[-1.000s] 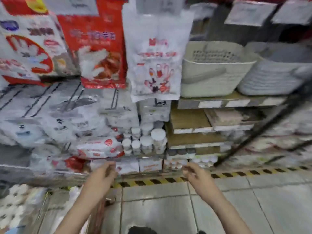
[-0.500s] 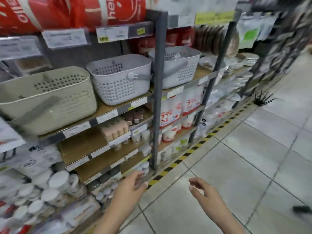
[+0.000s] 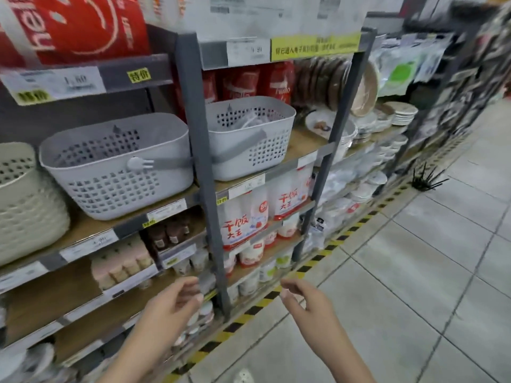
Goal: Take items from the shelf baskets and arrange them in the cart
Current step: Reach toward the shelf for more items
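Note:
Three perforated baskets stand on a wooden shelf: a cream basket point(image 3: 25, 205) at the far left, a grey basket point(image 3: 110, 175) with a side handle in the middle, and a second grey basket point(image 3: 249, 136) right of the shelf post. Something pale lies inside the right one; I cannot tell what. My left hand point(image 3: 171, 302) and my right hand point(image 3: 307, 302) hang low in front of the bottom shelves, fingers loosely curled and apart, holding nothing. No cart is in view.
A grey upright post point(image 3: 201, 172) separates the two shelf bays. White bags with red print point(image 3: 243, 225), small jars point(image 3: 121, 266) and stacked plates point(image 3: 401, 111) fill other shelves. Yellow-black tape point(image 3: 318, 261) marks the shelf foot. Tiled aisle floor point(image 3: 401, 286) stretches right.
My view has swung right along the shelves, from hanging packets to the grey baskets, and has moved closer. Both hands stay low, apart and without anything in them.

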`<state>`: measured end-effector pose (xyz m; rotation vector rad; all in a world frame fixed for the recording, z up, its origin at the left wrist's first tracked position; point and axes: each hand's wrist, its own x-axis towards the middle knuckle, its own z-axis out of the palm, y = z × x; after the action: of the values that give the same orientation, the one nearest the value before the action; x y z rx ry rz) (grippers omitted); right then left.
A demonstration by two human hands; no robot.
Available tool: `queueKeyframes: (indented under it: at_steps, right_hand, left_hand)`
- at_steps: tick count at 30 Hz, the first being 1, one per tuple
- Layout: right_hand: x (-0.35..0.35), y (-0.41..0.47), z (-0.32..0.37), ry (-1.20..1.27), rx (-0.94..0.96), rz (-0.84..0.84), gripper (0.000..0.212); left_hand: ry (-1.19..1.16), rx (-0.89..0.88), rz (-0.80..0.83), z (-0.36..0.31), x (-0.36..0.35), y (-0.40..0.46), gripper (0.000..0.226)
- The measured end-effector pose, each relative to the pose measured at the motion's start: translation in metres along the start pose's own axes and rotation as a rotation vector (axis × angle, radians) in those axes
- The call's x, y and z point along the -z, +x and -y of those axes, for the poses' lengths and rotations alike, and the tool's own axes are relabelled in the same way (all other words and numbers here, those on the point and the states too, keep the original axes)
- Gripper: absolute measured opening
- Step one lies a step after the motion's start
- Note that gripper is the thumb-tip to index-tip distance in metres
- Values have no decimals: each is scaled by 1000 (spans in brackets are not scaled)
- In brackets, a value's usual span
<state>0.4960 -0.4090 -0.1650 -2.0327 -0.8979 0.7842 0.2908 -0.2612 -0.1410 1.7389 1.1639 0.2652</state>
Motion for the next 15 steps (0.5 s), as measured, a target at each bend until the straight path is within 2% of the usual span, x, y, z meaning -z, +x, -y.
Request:
queueKeyframes:
  at_steps: [5, 11, 15]
  right_hand:
    - [51, 68, 13, 1, 97, 13, 12]
    - [108, 136, 9, 42, 129, -41, 14]
    - [137, 185, 35, 79, 223, -34, 18]
  left_hand:
    - [-11, -55, -60, -48, -19, 69, 18]
    - [-4, -202, -66, -115, -49, 127, 24]
    - [14, -272, -105, -152, -45, 152, 22]
